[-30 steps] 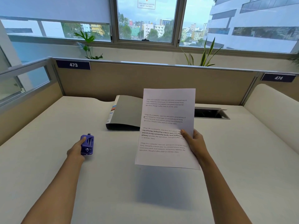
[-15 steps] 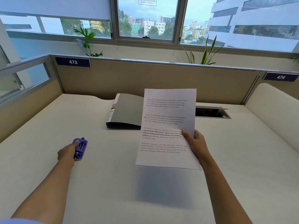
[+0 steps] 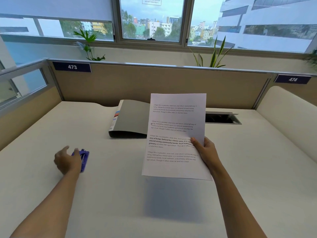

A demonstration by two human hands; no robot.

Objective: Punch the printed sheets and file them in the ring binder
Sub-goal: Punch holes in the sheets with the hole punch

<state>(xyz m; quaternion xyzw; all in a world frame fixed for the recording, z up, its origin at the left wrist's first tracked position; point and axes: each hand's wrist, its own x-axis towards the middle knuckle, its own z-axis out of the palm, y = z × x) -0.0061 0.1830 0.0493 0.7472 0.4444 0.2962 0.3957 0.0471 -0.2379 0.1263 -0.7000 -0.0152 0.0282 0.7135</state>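
Note:
My right hand (image 3: 206, 152) pinches a printed sheet (image 3: 176, 131) by its right edge and holds it upright above the white desk (image 3: 120, 194). Behind the sheet lies a closed grey ring binder (image 3: 132, 117), its labelled spine facing left. At the left, a small purple hole punch (image 3: 83, 158) lies on the desk. My left hand (image 3: 66, 161) is blurred at the punch's left side, thumb and fingers spread, touching or just above it.
Beige partition panels (image 3: 154, 83) with number plates 473 and 474 close off the back and sides of the desk. An open cable slot (image 3: 221, 118) sits in the desk at the back right. Plants stand on the window sill behind.
My left hand slid the punch left and nearer to me, then spread its fingers over it. The sheet in my right hand has stayed in place.

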